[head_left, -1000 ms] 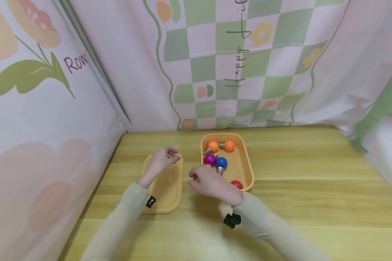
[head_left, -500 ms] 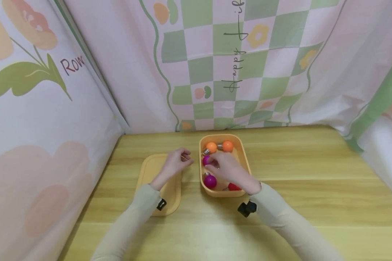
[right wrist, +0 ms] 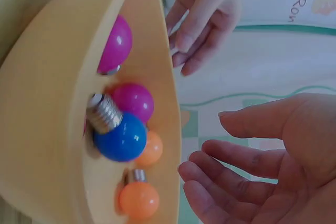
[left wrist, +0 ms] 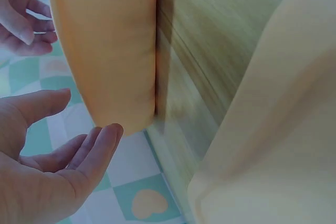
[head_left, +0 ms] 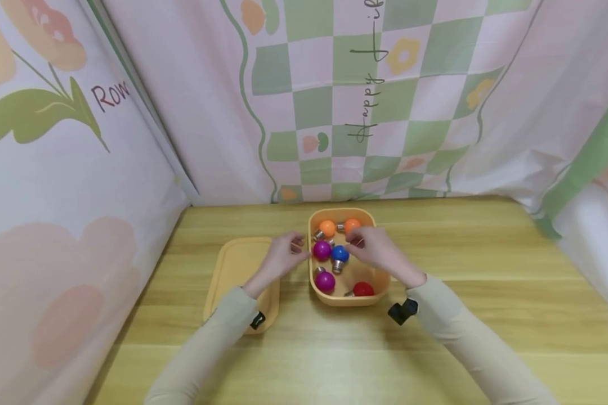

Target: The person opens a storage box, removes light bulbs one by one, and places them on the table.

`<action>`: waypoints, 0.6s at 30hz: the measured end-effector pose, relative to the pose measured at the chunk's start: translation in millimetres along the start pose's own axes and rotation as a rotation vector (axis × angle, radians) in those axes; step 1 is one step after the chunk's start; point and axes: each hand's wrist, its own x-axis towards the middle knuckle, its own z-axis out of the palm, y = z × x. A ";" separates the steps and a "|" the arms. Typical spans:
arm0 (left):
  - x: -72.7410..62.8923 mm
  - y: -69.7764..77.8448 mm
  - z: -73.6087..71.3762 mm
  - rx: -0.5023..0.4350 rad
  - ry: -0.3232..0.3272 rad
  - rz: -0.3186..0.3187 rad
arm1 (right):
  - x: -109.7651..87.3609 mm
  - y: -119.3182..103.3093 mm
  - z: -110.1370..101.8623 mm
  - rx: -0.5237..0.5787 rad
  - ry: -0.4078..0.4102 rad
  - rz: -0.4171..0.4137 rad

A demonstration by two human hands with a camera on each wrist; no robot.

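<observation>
Worktop bears box. Lid flat, left of box. Left hand just beside box's left wall, thumb and fingers apart. Right hand above box's right side, gap narrower. Inside box: two orange bulbs at far end, two purple bulbs along left wall, blue bulb near middle, red bulb near-right corner.
</observation>
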 end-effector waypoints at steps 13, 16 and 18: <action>0.7 0.6 7.9 0.020 -0.023 0.021 | 7.0 21.8 -12.1 0.004 -0.003 0.050; 0.0 0.8 9.0 0.026 -0.020 0.030 | 8.3 25.7 -14.5 -0.001 0.009 0.046; -0.7 0.9 9.6 0.033 -0.019 0.040 | 9.4 28.2 -15.8 -0.007 0.016 0.042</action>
